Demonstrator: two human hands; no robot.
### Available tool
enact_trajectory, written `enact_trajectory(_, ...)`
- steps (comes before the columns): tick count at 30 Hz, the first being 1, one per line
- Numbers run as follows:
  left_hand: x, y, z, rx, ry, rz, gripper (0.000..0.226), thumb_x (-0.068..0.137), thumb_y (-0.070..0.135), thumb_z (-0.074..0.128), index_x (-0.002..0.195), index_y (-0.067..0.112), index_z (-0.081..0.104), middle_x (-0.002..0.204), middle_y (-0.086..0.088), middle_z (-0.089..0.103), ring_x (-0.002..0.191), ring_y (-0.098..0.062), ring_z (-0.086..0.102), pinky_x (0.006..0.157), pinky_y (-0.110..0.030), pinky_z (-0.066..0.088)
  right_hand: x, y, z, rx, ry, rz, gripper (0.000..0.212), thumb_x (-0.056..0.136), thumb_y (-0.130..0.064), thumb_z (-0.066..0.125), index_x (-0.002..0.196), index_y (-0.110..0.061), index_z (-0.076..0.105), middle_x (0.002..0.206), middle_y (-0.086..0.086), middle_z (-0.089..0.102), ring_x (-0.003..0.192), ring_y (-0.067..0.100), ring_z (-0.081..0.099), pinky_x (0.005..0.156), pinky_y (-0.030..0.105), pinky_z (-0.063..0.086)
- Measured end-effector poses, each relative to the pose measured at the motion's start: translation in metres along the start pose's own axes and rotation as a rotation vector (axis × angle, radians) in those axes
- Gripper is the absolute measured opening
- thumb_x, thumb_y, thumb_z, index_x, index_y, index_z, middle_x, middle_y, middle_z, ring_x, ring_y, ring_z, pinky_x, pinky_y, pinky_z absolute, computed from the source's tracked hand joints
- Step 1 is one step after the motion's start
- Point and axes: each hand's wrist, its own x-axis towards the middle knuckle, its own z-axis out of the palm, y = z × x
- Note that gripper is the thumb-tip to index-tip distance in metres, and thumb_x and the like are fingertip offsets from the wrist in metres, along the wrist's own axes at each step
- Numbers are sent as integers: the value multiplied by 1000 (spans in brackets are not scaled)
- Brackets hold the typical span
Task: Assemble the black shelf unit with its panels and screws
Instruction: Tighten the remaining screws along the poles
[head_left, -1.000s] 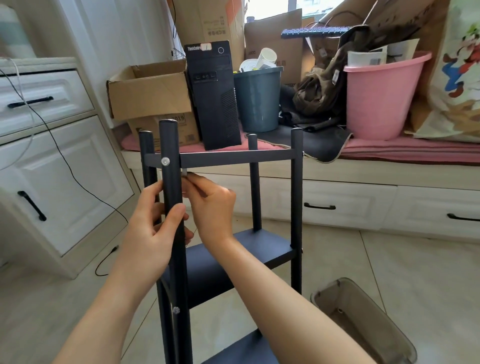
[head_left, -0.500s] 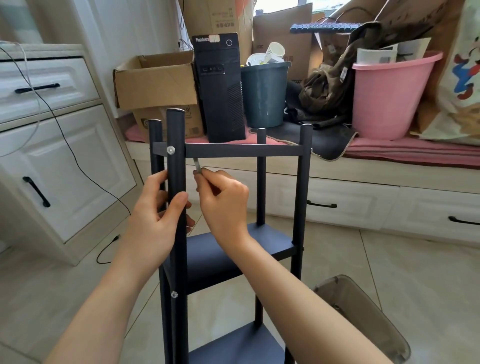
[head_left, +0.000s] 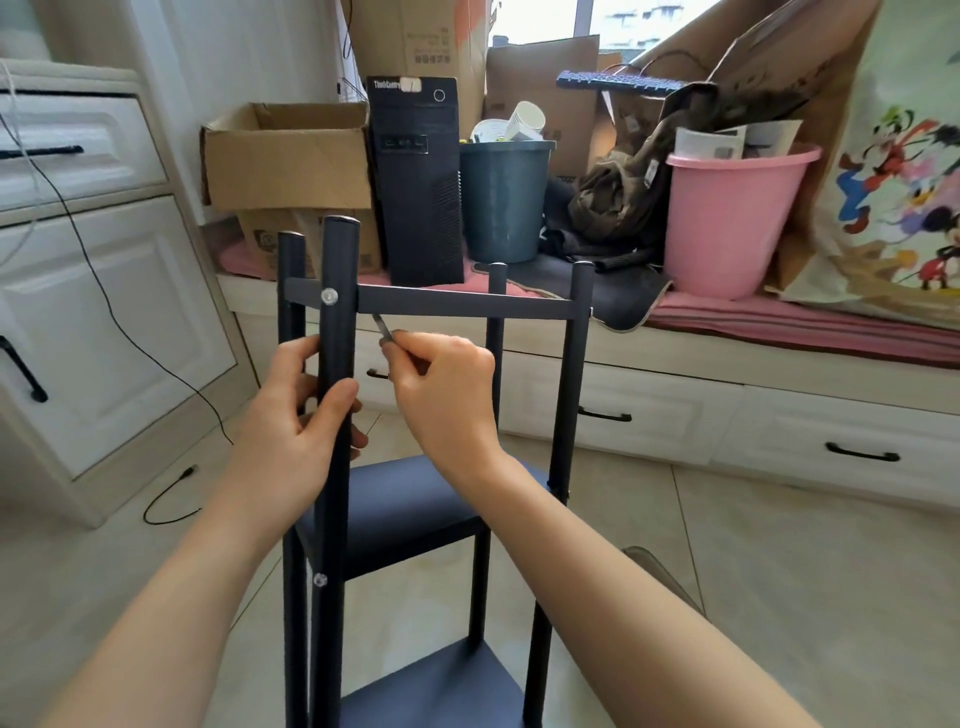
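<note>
The black shelf unit (head_left: 566, 395) stands upright on the floor in front of me, with black posts, a top rail and two dark panels lower down. A silver screw head (head_left: 329, 296) shows on the near left post at the top rail, and another screw (head_left: 320, 579) sits lower on that post. My left hand (head_left: 296, 415) grips the near left post below the top screw. My right hand (head_left: 441, 389) pinches a small metal key (head_left: 382, 327), whose tip points up toward the underside of the top rail.
A window bench behind the shelf carries a cardboard box (head_left: 285, 156), a black computer tower (head_left: 418, 176), a dark bin (head_left: 504, 197) and a pink bucket (head_left: 727, 218). White cabinets (head_left: 104, 312) stand at the left, with a black cable (head_left: 171, 499) on the floor. A translucent container (head_left: 660, 571) lies at the right behind my arm.
My right hand has drawn slightly right and away from the post, so the metal key now shows clear of it. The left hand keeps its grip on the post.
</note>
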Motion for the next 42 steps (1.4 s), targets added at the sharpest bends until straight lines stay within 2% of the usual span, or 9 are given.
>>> enact_trajectory(5, 0, 1, -2, 5, -10, -1, 32, 101, 24, 54, 131, 31, 45, 93, -8, 64, 69, -15, 69, 58, -18, 56, -1, -1, 0, -16, 15, -29, 17, 94, -10, 64, 84, -6, 77, 69, 3, 70, 64, 17, 62, 64, 34, 52)
enact_trajectory(9, -2, 0, -3, -13, -20, 3, 31, 100, 25, 54, 128, 33, 44, 93, -9, 63, 71, -15, 70, 59, -17, 56, -5, 0, 4, -31, 69, -59, 17, 95, -10, 64, 82, -6, 75, 68, 0, 67, 61, 11, 56, 59, 17, 43)
enact_trajectory(17, -2, -1, -4, 31, -26, 32, 30, 99, 28, 55, 126, 35, 44, 91, -3, 64, 70, -13, 71, 58, -19, 57, -13, 7, 26, 53, 178, -42, 13, 93, -9, 65, 95, -3, 77, 78, 8, 73, 68, 21, 66, 65, 41, 54)
enact_trajectory(23, -4, 0, -5, 7, -34, 38, 27, 99, 27, 56, 114, 47, 46, 86, 6, 66, 69, -15, 72, 62, -24, 57, -11, 14, 47, 246, 193, 49, 16, 93, -14, 64, 98, -7, 77, 81, 3, 73, 71, 13, 65, 71, 40, 56)
enact_trajectory(25, -4, 1, -5, 5, -43, 56, 30, 98, 28, 56, 109, 54, 46, 88, 11, 66, 69, -15, 72, 64, -26, 57, -10, 14, 54, 302, 215, 51, 16, 93, -13, 64, 97, -6, 77, 79, 3, 72, 69, 9, 62, 70, 33, 54)
enact_trajectory(28, -4, 1, -5, 1, -42, 59, 30, 97, 30, 57, 108, 56, 46, 89, 11, 66, 69, -16, 72, 69, -34, 58, -6, 14, 60, 345, 257, 31, 15, 92, -11, 65, 96, -4, 77, 76, 6, 71, 68, 12, 62, 67, 29, 53)
enact_trajectory(32, -3, -2, -6, 19, -35, 53, 28, 98, 29, 56, 113, 50, 48, 91, 10, 67, 70, -17, 72, 74, -43, 60, -4, 16, 67, 375, 269, 22, 18, 92, -11, 63, 99, -1, 76, 81, 10, 73, 72, 19, 66, 70, 35, 55)
enact_trajectory(35, -2, -4, -7, 52, -30, 59, 27, 99, 28, 55, 120, 43, 47, 90, 12, 67, 70, -16, 72, 73, -39, 58, -3, 18, 70, 400, 264, 41, 17, 91, -10, 64, 100, -2, 76, 83, 11, 74, 74, 22, 67, 72, 40, 55)
enact_trajectory(42, -2, -4, -8, 77, -22, 45, 27, 100, 30, 54, 123, 42, 45, 89, 10, 67, 70, -14, 72, 70, -33, 56, -2, 19, 65, 373, 239, 18, 14, 92, -7, 64, 96, -1, 77, 76, 8, 70, 68, 17, 60, 66, 29, 50)
